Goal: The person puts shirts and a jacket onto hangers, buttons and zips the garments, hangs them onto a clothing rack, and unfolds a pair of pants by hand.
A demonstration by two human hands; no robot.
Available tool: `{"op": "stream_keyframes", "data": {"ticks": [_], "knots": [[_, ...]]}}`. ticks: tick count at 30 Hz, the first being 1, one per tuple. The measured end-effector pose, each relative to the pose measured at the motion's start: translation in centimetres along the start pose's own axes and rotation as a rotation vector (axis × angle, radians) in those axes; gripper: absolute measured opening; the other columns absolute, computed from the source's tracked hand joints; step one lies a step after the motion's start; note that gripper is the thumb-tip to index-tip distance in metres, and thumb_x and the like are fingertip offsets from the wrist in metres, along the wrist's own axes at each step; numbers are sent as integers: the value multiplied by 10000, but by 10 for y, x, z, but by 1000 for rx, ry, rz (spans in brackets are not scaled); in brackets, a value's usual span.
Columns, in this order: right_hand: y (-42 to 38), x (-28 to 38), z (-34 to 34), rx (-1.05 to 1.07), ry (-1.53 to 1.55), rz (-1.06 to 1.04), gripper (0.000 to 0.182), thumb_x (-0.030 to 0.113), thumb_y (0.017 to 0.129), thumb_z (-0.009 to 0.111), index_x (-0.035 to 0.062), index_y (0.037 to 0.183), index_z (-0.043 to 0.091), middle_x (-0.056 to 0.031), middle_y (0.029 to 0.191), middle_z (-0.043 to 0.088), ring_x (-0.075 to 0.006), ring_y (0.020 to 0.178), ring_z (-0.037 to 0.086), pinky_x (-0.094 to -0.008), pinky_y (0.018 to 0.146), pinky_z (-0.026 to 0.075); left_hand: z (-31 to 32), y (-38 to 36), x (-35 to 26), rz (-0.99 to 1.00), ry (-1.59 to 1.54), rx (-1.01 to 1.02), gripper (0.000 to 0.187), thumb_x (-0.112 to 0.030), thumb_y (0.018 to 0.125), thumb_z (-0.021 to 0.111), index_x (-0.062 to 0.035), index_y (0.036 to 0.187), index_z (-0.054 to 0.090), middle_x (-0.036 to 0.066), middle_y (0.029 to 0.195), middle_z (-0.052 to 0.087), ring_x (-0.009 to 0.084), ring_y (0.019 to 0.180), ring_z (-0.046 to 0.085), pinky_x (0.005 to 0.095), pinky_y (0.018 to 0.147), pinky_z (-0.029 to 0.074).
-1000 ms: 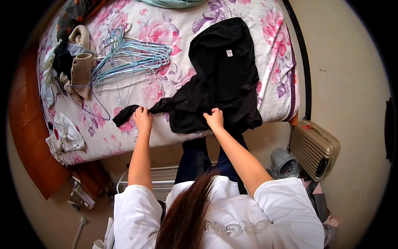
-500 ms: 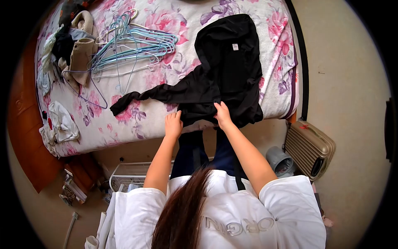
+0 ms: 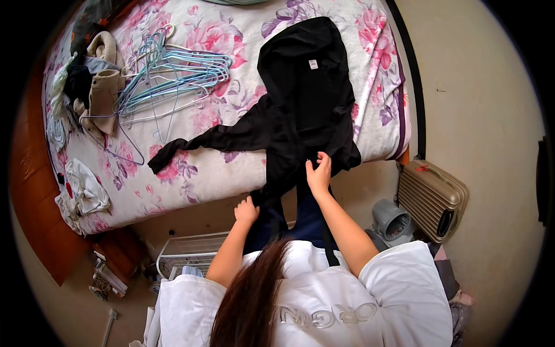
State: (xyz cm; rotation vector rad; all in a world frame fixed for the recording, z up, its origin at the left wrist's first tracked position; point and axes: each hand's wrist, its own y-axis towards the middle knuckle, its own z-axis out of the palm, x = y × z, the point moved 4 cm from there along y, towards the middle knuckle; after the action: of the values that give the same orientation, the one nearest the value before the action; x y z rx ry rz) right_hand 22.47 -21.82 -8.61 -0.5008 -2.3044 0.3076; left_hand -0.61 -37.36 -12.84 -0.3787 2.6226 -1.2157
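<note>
A black hooded jacket (image 3: 309, 98) lies spread on the bed, hood away from me, with a white label inside the neck. One sleeve stretches out to the left, and the lower part hangs over the bed's near edge. My left hand (image 3: 247, 210) is closed on the hem at its lower left corner, beyond the bed edge. Close over the jacket's lower front is my right hand (image 3: 318, 173), thumb and fingers apart, with nothing held between them.
Blue and white hangers (image 3: 179, 75) lie piled on the flowered bedspread (image 3: 231, 168). Beige and dark clothes (image 3: 104, 92) are heaped at the left, with a white garment (image 3: 85, 186) nearer. On the floor stand a tan suitcase (image 3: 433, 196), a grey bin (image 3: 393, 222) and a white wire rack (image 3: 191, 250).
My left hand has drawn the jacket's hem down toward me, past the bed edge. My right hand has come off the fabric and moved slightly right and nearer to me.
</note>
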Motion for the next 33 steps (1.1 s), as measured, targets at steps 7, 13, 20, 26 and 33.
{"op": "stream_keyframes", "data": {"ticks": [7,13,20,26,33], "knots": [[55,-23,-46,-185,-334,84,347,163,727,608,35,1028,491,-133,1031,494,-321,1014,455,-382,832,391,-69,64,-111,260,-1171,355,199,-168,836,506,19,820,574,86,694,610,125,658,582,243,607,457],[57,-31,-78,-232,-69,-176,189,150,843,471,-3,920,552,-122,886,584,-275,809,555,-328,730,429,-109,93,-183,297,-1358,288,210,-213,883,446,-50,933,569,22,804,609,77,706,540,199,653,408],[96,-56,-134,-174,1023,317,337,241,910,393,-50,1039,504,-75,1012,560,-133,923,504,-243,790,387,-123,116,-267,286,-1334,194,426,-283,844,527,-76,1201,422,60,1076,544,142,961,497,289,799,392],[133,-34,-173,705,744,539,464,242,757,625,-40,1103,498,-74,1032,571,-145,925,520,-251,829,384,-120,136,-305,122,-1364,241,745,-303,722,683,-47,1272,251,44,964,479,131,882,494,288,751,399],[198,-40,-226,905,-584,227,386,133,548,671,-45,883,601,-200,835,613,-284,772,597,-322,685,464,-116,155,-317,-170,-890,-124,662,-335,683,694,-82,1172,327,150,1069,396,251,957,434,346,842,381]]}}
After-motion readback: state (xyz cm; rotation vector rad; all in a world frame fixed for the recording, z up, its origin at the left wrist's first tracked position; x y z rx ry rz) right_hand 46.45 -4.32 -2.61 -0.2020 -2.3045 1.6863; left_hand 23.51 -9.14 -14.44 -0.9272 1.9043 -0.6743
